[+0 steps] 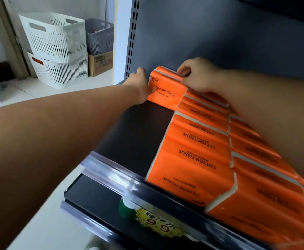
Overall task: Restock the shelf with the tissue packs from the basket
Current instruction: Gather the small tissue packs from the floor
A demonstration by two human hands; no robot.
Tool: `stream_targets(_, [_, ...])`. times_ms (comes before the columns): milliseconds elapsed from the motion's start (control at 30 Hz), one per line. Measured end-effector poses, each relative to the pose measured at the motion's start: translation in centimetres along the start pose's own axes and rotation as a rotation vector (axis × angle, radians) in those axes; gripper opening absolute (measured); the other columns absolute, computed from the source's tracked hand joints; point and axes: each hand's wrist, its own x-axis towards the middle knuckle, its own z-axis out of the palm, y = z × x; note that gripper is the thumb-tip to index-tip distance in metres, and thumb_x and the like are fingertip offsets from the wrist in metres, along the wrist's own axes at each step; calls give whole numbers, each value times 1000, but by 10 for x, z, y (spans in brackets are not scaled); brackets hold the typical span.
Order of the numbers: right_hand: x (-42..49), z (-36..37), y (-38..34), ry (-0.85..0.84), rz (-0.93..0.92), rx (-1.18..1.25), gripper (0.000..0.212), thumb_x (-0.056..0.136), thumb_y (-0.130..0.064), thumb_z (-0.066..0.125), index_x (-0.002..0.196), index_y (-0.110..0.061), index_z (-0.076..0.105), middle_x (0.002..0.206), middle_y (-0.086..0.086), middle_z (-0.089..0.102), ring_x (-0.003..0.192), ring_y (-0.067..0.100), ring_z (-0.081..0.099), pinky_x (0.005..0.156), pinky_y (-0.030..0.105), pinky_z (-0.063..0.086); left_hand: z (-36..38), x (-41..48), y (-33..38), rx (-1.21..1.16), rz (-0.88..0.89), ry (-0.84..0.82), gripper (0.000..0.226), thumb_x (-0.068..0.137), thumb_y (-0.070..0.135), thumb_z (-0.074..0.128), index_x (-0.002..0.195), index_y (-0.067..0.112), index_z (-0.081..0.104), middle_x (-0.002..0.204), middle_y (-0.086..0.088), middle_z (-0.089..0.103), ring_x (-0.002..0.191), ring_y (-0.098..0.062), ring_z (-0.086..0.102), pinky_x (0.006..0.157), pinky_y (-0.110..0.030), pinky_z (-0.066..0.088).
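Holds tissue pack (167,87) upright at back edge of shelf (135,134). Clasps its left end with left grip (140,83), its top with right grip (196,76).

Tissue packs (198,154): bright orange wrap, black "COTTON TISSUE" lettering, pale white-grey seam strips along edges.
Shelf deck (138,134): matt black.
Back panel (219,37): plain slate blue-grey.
Upright (132,38): grey, column of paired dark slots.
Price rail (111,170): clear plastic, glossy highlights.
Price tag (156,222): yellow starburst, red "9.9" numerals, green patch beside.
White baskets (55,35): two stacked, vertical slit pattern on walls; orange patch in lower handle opening.
Grey basket (99,37): dark grey, fine lattice.
Cardboard box (100,63): brown, dark print.
Floor (30,89): white tile.
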Motion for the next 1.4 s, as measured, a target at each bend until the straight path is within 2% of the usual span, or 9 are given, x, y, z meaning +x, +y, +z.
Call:
stream_targets(200, [-31,3,-45,141,-192,89,34,82,-15,66,116,-15,63,112,3,61,97,18,57,89,31,46,-63,-53,-38,205,132,82,67,87,25,63,145,12,32,141,-15,42,126,-36,47,103,-46,41])
stream_targets(367, [-76,12,-126,82,-357,254,39,83,-13,70,121,-18,61,115,2,60,79,6,46,79,20,37,-112,-128,-76,306,107,92,68,87,29,65,145,14,32,144,-13,39,127,-34,46,103,-46,41])
stream_targets(500, [-127,24,-201,-36,-451,166,46,85,-26,70,127,-29,54,122,-7,57,101,11,51,97,40,40,-153,-206,-115,527,91,112,69,91,38,58,147,21,23,146,-9,35,128,-32,43,102,-44,40])
stream_targets(600, [-166,43,-254,-154,-540,44,49,89,-34,65,133,-33,45,130,-9,51,121,16,46,98,39,32,-177,-267,-152,638,69,110,70,91,40,54,149,20,18,146,-8,33,129,-30,41,102,-41,38])
stream_targets(733, [-211,85,-314,-246,-645,-38,55,91,-38,61,139,-32,36,138,-7,45,127,19,40,102,42,34,-193,-346,-213,733,-27,101,69,89,40,55,147,19,24,140,-4,38,122,-28,47,97,-38,41])
stream_targets(833, [-239,126,-346,-291,-668,-52,58,90,-40,61,140,-32,34,139,-6,43,127,20,39,100,41,35,-192,-404,-265,778,-164,78,72,80,39,68,141,15,37,129,-7,49,110,-31,56,87,-41,48])
stream_targets(1000, [-282,196,-382,-395,-607,0,61,89,-41,61,142,-32,32,139,-4,43,126,22,39,97,40,34,-168,-490,-338,772,-336,43,86,41,33,92,118,9,60,100,-13,64,78,-34,65,60,-41,53])
stream_targets(1133, [-322,250,-402,-468,-557,51,60,90,-40,61,141,-29,33,138,-2,44,126,23,40,96,41,35,-136,-534,-373,709,-404,13,90,37,26,90,117,11,51,95,-13,65,74,-33,66,58,-40,54])
stream_targets(1400, [-402,354,-389,-667,-502,-136,43,92,-31,58,130,-25,39,128,-1,47,120,24,45,90,39,36,-67,-611,-430,609,-560,-215,84,31,23,92,110,9,66,93,-13,67,71,-34,66,57,-39,53])
